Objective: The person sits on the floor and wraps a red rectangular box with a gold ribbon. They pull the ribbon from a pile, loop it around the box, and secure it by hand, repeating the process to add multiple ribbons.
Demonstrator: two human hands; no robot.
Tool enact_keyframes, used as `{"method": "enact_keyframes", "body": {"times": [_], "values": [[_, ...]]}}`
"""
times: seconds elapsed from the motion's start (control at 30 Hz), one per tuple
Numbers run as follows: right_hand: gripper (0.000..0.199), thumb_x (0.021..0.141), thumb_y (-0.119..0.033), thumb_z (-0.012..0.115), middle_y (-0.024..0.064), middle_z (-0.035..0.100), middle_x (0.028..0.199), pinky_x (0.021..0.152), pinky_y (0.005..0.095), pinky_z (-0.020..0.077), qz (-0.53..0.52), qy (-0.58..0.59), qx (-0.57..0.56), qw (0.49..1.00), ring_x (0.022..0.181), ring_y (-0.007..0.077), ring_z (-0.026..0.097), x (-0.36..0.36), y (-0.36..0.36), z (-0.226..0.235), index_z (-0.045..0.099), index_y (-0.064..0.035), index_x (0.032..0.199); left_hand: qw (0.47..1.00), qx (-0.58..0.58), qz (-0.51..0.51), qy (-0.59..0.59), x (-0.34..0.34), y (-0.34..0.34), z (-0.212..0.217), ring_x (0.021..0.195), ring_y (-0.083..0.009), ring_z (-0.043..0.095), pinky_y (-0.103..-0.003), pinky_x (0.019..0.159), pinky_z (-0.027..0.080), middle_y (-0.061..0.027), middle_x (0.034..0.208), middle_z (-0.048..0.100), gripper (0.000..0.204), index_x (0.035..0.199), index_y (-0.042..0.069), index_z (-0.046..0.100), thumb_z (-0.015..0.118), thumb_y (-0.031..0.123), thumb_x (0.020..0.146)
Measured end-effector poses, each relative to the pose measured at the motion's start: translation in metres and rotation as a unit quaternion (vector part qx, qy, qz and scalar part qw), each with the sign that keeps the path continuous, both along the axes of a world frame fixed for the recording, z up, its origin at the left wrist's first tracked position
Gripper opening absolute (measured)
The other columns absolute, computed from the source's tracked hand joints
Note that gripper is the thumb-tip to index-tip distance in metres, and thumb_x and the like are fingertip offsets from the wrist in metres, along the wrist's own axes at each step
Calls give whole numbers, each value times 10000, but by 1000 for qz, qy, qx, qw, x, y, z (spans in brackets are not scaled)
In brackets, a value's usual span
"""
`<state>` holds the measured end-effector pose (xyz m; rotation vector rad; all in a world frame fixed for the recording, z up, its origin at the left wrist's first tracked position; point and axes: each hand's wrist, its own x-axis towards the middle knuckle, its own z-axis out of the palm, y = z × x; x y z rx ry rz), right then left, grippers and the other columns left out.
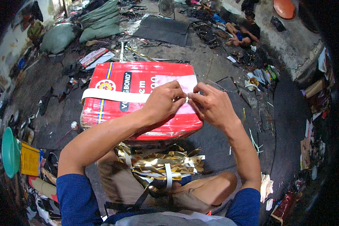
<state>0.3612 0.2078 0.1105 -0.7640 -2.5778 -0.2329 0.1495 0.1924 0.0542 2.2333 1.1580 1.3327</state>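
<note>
A large red box-shaped package [139, 79], wrapped in glossy film, sits in front of my crossed legs. A flat white strip [115, 95] runs across its left half and passes under my left hand [164, 98]. A pale pink sheet [177, 79] lies on the package's right side. Over that sheet, my left hand and my right hand [213, 104] meet, both closed in a pinch. Between their fingertips shows a small white piece [187, 99]; whether it belongs to the strip I cannot tell.
Shiny gold and white strips [165, 162] lie in a heap at my lap. To the left are a green basin [10, 152] and a yellow container [29, 159]. Stuffed sacks [60, 38] and a dark mat [162, 31] lie farther off. Another person [246, 30] sits at the far right among scraps.
</note>
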Motion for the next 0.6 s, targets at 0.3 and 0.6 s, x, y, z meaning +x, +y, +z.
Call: {"method": "enact_keyframes", "body": {"times": [0.3, 0.6], "values": [[158, 861, -210, 738, 79, 644, 1005, 771, 417, 573, 33, -14, -102, 994, 913, 286, 689, 3, 12, 13, 750, -71, 935, 993, -114, -24, -37, -9, 6, 9, 853, -234, 703, -362, 778, 562, -156, 922, 715, 250, 949, -13, 739, 816, 155, 781], [200, 814, -114, 805, 68, 649, 1015, 790, 331, 536, -10, 121, -179, 976, 906, 209, 668, 6, 9, -4, 804, -73, 1010, 992, -107, -24, -69, -5, 9, 3, 808, -271, 705, -384, 757, 560, -159, 883, 725, 281, 925, 13, 773, 828, 232, 757]]}}
